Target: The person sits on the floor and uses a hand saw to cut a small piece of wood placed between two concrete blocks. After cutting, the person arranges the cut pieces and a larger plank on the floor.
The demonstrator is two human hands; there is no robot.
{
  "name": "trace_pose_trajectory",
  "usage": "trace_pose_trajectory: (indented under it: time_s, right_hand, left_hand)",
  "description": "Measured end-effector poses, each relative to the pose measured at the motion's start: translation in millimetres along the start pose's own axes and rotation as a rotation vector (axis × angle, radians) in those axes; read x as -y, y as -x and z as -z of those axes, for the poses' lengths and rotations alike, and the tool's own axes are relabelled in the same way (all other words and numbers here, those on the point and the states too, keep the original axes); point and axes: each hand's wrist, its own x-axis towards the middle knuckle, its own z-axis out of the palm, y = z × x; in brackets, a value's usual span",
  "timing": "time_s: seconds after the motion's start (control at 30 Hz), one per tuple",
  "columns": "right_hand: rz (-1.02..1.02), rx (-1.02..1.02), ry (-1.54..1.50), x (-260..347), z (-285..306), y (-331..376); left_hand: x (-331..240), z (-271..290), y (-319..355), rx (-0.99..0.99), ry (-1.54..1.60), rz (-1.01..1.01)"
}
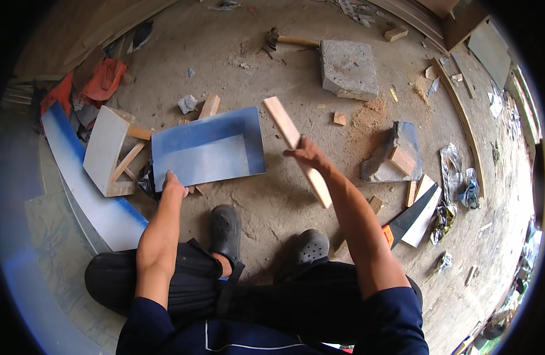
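My right fingers (302,152) grip a wooden strip (285,125) at mid-length, its long axis slanting from far left to near right, just right of the blue-and-white panel (207,145). My left fingers (171,178) hold that panel's near edge. Leftward lies a wooden frame (107,151); beyond, a concrete block (348,65) and hammer (299,41); rightward, a saw (413,215).

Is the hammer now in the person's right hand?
No, the right hand holds a wooden strip; the hammer lies on the floor.
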Motion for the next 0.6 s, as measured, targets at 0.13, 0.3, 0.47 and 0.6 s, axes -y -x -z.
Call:
trace_pose_trajectory:
  time_s: [0.13, 0.3, 0.47, 0.6]
  right_hand:
    - [0.033, 0.253, -0.144, 68, -50, 7]
    - [0.226, 0.173, -0.289, 40, -45, -9]
    - [0.245, 0.275, -0.515, 111, -24, 1]
    - [0.436, 0.203, -0.712, 93, -1, -12]
  left_hand:
    - [-9, 34, -29, 0.089, 0.137, -0.127]
    - [2, 6, 67, -0.072, 0.355, -0.288]
    - [-70, 36, 5, 0.051, 0.339, -0.765]
    - [-97, -4, 83, 0.202, 0.35, -0.675]
